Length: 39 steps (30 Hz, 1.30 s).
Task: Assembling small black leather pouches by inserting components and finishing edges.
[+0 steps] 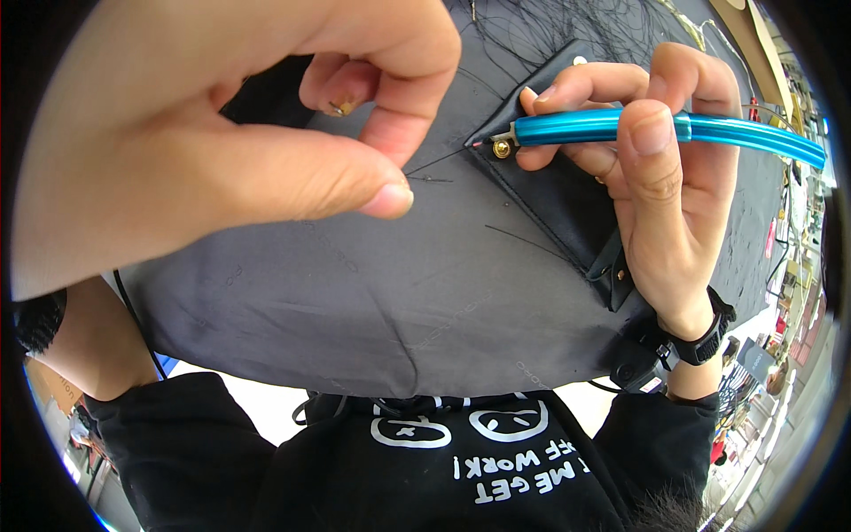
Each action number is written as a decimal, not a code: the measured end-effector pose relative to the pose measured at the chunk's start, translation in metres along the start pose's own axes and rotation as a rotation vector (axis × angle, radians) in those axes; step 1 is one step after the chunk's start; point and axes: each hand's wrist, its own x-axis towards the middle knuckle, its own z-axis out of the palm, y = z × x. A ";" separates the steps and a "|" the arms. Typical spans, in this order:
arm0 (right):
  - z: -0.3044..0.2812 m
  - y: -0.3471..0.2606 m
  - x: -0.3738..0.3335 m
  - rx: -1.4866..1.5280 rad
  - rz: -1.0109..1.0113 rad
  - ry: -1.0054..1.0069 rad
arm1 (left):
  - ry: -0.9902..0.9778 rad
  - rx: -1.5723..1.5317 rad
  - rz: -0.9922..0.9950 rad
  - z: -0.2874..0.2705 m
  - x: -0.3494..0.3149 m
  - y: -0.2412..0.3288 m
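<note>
My left hand [239, 164] is closed, thumb and index finger pinching a thin black thread [443, 159]. The thread runs taut from the pinch to the corner of a black leather pouch [541, 191] with a brass snap [502, 149]. My right hand [667, 191] grips a shiny blue pen-shaped tool [576, 128], thumb on top and fingers beneath. Its narrow tip, with a reddish end, meets the pouch corner where the thread comes out. Some right fingertips rest by the pouch edge; whether they also hold it I cannot tell. A strap with rivets [606, 266] lies at the pouch's near end.
A dark grey cloth [355, 293] covers the work surface. Loose black thread ends [532, 239] lie on it, and a tangle of threads [567, 27] spreads at the far side. A dark object [275, 93] sits partly behind my left hand. Shelves with clutter [798, 301] stand at right.
</note>
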 end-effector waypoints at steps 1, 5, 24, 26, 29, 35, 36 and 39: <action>0.000 0.000 0.000 0.090 -0.025 -0.011 | 0.001 0.009 0.001 -0.001 0.000 0.000; -0.003 -0.003 -0.004 -0.138 0.058 0.048 | -0.024 -0.021 -0.006 -0.003 -0.002 -0.001; -0.001 -0.004 -0.006 -0.154 0.080 0.048 | 0.048 -0.053 0.013 -0.001 -0.002 0.004; 0.001 -0.004 -0.005 -0.159 0.081 0.048 | 0.006 -0.044 0.025 -0.003 -0.003 0.000; 0.004 -0.003 -0.002 0.126 -0.033 0.005 | -0.006 -0.066 0.050 -0.003 -0.005 -0.001; -0.010 -0.003 0.000 -0.091 0.150 0.136 | 0.053 0.044 -0.006 0.001 -0.001 -0.003; -0.015 -0.002 0.003 -0.007 0.124 0.133 | 0.108 0.057 -0.059 0.004 -0.002 -0.003; -0.010 -0.018 0.006 0.091 0.116 0.306 | 0.178 0.110 -0.166 0.004 -0.002 0.005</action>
